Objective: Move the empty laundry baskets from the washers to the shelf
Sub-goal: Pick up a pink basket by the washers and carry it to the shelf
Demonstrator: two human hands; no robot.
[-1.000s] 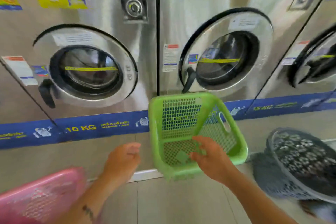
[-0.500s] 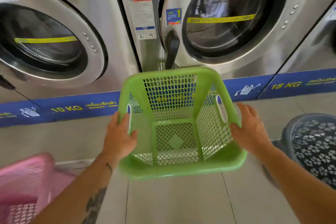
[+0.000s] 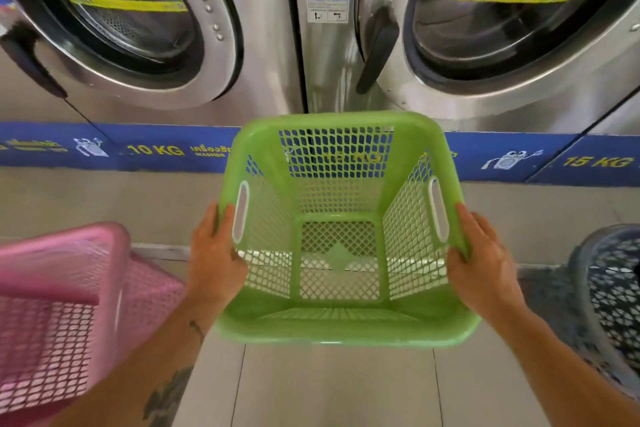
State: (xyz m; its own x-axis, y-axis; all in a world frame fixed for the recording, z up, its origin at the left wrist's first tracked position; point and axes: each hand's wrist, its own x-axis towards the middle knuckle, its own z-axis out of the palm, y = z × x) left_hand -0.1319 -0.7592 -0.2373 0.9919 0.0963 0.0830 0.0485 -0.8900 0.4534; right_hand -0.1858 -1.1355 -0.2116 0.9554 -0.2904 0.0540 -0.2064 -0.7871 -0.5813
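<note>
1. The green basket (image 3: 346,329) is empty. It is in the middle, in front of the washers, with its open mouth turned toward the camera.
2. The left hand (image 3: 216,253) grips its left rim just beside the handle slot. The right hand (image 3: 485,263) grips the right rim the same way, fingers curled over the edge.
3. A pink basket (image 3: 52,305) stands near on the left, close to the left forearm. A grey basket (image 3: 609,305) stands on the right, apart from the green one.
4. Floor tiles (image 3: 332,388) show between the forearms, below the near rim.
5. Beyond the far rim stand the left washer (image 3: 263,87) and the right washer (image 3: 460,104).

Steel washers (image 3: 266,45) above a blue band (image 3: 156,149), grey plinth (image 3: 104,198) and pale tiled floor (image 3: 332,388).
</note>
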